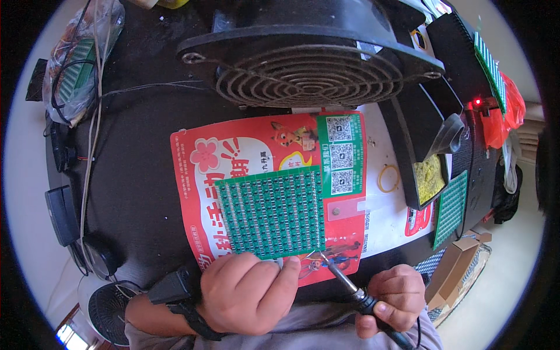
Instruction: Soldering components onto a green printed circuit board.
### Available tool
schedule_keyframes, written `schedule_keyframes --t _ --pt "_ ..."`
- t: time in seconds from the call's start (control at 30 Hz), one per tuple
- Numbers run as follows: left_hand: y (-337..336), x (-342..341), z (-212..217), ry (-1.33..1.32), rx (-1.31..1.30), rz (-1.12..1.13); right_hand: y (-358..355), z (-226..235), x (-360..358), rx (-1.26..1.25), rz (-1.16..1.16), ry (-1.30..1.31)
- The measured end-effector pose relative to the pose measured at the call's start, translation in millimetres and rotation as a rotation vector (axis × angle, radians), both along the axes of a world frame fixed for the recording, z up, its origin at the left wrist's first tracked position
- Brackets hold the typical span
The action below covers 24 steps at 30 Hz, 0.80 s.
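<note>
A green circuit board panel point(273, 211) with rows of small components lies on a red printed sheet point(245, 153) on the dark table. My left hand point(248, 291) rests at the panel's near edge, fingers curled, pinching a thin solder wire point(308, 255) by its tip. My right hand point(396, 300) grips a black-handled soldering iron point(349, 284). The iron's metal tip points up-left and meets the wire just below the panel's near right corner. A black strap point(189, 306) wraps my left wrist.
A large black fan point(309, 64) lies grille-up behind the sheet. To the right stand a black iron holder with yellow sponge point(429, 178), more green boards point(450, 207), and a red-lit device point(478, 102). Cables, adapters and a bagged board point(76, 64) crowd the left.
</note>
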State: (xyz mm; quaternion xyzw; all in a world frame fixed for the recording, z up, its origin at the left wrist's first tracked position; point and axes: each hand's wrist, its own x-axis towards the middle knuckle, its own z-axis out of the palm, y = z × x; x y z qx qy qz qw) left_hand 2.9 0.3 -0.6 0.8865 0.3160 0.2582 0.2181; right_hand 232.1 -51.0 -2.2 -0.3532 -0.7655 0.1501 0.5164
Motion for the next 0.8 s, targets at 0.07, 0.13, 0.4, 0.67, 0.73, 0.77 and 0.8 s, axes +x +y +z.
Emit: schedule_keyframes --t 0.07,0.13,0.4,0.67,0.73,0.77,0.8 --pt "0 1 -1 -0.013 -0.009 0.000 0 3 -1 -0.066 -0.040 0.023" --pt "0 1 -2 -0.013 -0.009 0.008 1 3 -3 -0.131 -0.076 0.057" --pt "-1 2 0 -0.011 -0.015 0.026 -11 -4 3 -0.204 -0.157 0.129" --pt "0 1 1 -0.001 -0.025 0.014 -11 -6 0 -0.173 -0.170 0.215" --pt "0 1 2 0.002 -0.020 0.020 -10 -5 1 -0.193 -0.148 0.208" --pt "0 1 1 0.002 -0.016 0.025 -10 -5 1 -0.200 -0.138 0.197" --pt "0 1 1 0.002 -0.011 0.029 -9 -5 2 -0.205 -0.128 0.187"
